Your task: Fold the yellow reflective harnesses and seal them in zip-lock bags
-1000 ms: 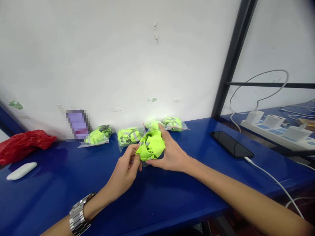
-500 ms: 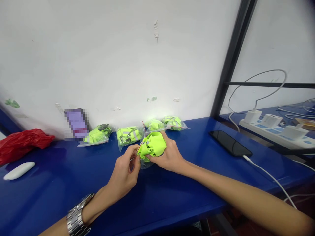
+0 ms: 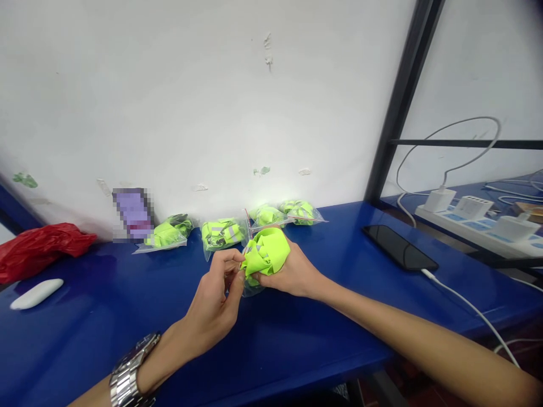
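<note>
Head: cloth (image 3: 274, 250) over blue table (image 3: 297, 345), white wall (image 3: 190, 102)

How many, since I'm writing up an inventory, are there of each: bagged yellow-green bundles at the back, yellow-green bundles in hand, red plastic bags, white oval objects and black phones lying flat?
Bagged yellow-green bundles: 4
Held yellow-green bundle, in the right hand: 1
Red plastic bag: 1
White oval object: 1
Black phone: 1
Total: 8

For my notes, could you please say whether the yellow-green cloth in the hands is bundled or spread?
Bundled: the cloth makes a compact, creased lump, held in the right hand.
</note>
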`<state>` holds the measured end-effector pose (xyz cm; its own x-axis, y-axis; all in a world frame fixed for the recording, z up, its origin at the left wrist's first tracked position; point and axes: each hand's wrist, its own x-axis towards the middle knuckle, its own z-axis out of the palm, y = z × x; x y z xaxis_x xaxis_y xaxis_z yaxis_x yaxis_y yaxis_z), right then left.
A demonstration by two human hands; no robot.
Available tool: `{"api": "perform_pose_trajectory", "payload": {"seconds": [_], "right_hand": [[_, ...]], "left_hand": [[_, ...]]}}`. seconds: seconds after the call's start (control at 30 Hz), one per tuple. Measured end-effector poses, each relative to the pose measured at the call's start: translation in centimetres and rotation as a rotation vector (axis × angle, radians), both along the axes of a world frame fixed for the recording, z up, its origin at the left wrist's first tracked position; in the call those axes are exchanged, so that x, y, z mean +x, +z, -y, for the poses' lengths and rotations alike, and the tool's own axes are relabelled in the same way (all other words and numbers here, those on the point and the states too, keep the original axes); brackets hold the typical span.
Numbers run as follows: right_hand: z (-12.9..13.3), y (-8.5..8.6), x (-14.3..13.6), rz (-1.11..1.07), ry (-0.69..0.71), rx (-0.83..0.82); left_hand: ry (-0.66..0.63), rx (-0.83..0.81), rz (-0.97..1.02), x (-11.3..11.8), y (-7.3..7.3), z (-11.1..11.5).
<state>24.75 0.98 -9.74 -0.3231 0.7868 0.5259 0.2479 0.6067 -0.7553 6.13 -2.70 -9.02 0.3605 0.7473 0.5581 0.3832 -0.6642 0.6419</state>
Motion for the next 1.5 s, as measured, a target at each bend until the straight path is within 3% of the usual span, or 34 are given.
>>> {"api": "perform_pose_trajectory", "payload": {"seconds": [0.27, 0.43, 0.57, 0.77, 0.93, 1.13, 1.3, 1.4, 1.5], "right_hand": [[-1.2, -1.1, -0.1, -0.271, 0.102, -0.113], [-0.9, -0.7, -0.5, -0.492, 0.216, -0.237], [-0.7, -0.7, -0.4, -0.561, 0.247, -0.338], [-0.6, -0.8, -0.2, -0.617, 0.270, -0.475], [-0.2, -0.4, -0.2, -0.627, 0.242, -0.512], [-0.3, -0.6, -0.4, -0.571, 0.239, -0.385], [-0.3, -0.1, -0.2, -0.504, 0.292, -0.363], [0.0, 0.2, -0.2, -0.527, 0.338, -0.404], [0.0, 0.0, -0.2, -0.533, 0.275, -0.387]], "left_hand": [[-0.060, -0.234, 0.145, -0.8, 0.7, -1.1], [-0.083, -0.251, 0.160, -1.3, 0.9, -1.2], [-0.044, -0.188, 0.126, -1.3, 0.4, -1.0], [-0.002, 0.062, -0.005, -1.5, -0.5, -1.2], [0.009, 0.271, -0.208, -1.3, -0.2, -0.9], [0.076, 0.203, -0.214, -0.4, -0.1, -0.2], [-0.017, 0.091, -0.198, -0.3, -0.1, 0.4], [-0.013, 0.137, -0.199, -0.2, 0.0, 0.3], [0.012, 0.246, -0.192, -0.2, 0.0, -0.2]]}}
